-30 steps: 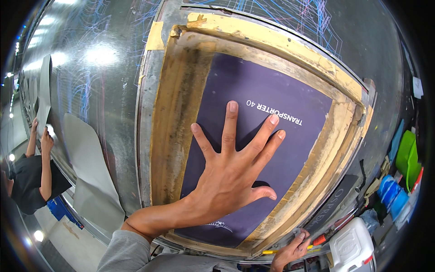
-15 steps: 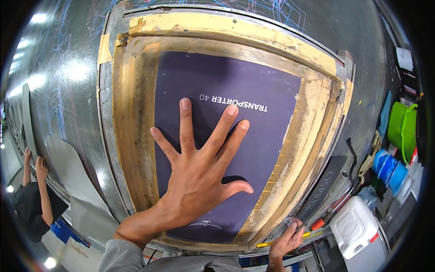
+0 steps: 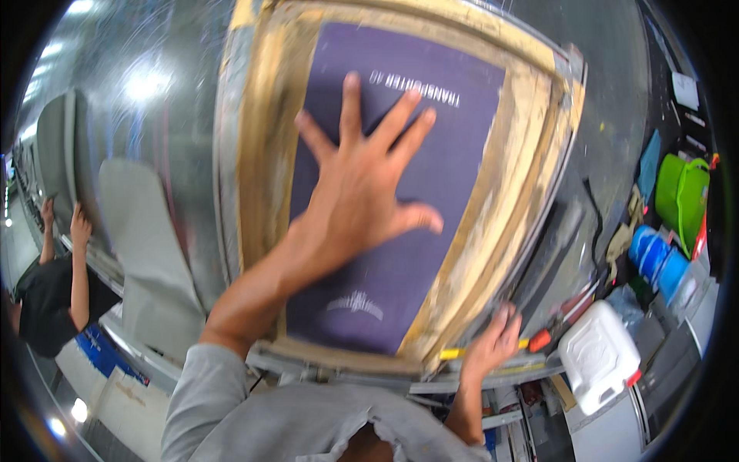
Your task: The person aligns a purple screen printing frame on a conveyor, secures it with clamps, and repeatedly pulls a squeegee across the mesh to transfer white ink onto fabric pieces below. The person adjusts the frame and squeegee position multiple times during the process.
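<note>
My left hand (image 3: 358,181) lies spread on the purple sheet (image 3: 416,262) inside a wooden-edged frame (image 3: 531,108). White lettering crosses the sheet's far part, and a small white emblem (image 3: 356,306) is at its near end. At the frame's near right corner, my right hand (image 3: 494,343) has its fingers bent at the near end of a dark flat panel (image 3: 548,246). Motion smears the panel and those fingertips, and the exact contact is hard to see. A yellow strip (image 3: 453,354) runs beside the right hand.
A red-handled tool (image 3: 541,339), a white jug (image 3: 600,358), a blue roll (image 3: 660,266) and a green basket (image 3: 681,200) stand at the right. Grey sheets (image 3: 150,239) lie on the dark table at the left, where another person's hands (image 3: 80,225) rest.
The whole view has shifted, so the frame sits higher in the picture. My left hand stays spread on the purple sheet. The dark panel by my right hand now looks tilted, its lettering unreadable.
</note>
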Demonstrator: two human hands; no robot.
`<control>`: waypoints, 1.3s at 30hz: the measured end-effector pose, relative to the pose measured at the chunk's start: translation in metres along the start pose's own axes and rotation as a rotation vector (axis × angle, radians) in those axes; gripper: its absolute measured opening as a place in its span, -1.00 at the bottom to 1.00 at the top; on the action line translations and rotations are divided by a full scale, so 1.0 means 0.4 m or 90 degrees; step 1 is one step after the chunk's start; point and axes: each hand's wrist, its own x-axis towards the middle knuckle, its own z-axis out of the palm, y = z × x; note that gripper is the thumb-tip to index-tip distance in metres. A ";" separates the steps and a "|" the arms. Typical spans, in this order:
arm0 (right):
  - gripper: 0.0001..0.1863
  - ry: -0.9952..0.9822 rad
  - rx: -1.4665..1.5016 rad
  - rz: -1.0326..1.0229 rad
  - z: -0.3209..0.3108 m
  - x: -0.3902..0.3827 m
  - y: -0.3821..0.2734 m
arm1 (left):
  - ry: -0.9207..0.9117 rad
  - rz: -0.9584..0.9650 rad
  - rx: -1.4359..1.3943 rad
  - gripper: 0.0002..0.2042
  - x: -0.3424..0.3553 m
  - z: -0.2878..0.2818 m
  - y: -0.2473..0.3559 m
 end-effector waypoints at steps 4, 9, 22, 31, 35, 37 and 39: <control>-0.73 0.023 0.025 -0.073 0.006 0.005 0.004 | 0.124 0.038 -0.131 -0.20 -0.076 -0.035 -0.041; -0.73 0.035 0.054 -0.108 0.003 0.011 0.020 | 0.454 -0.245 -0.265 -0.79 -0.422 -0.089 -0.079; -0.69 -0.492 -0.154 -0.399 -0.345 -0.293 -0.199 | 0.191 -0.542 -0.105 -0.36 -1.013 0.124 -0.116; -0.71 -0.462 -0.132 -0.781 -0.467 -0.663 -0.552 | 0.363 -0.248 -1.151 -0.55 -1.057 0.085 -0.150; -0.65 -0.543 -0.998 -0.850 -0.421 -0.692 -0.567 | 0.324 -0.267 -1.159 -0.55 -1.023 0.035 -0.126; -0.66 -0.521 -0.803 -0.900 -0.438 -0.659 -0.633 | 0.353 -0.253 -1.137 -0.55 -1.027 0.051 -0.141; -0.69 -0.505 -0.504 -0.842 -0.447 -0.675 -0.691 | 0.357 -0.285 -1.121 -0.54 -1.053 0.030 -0.130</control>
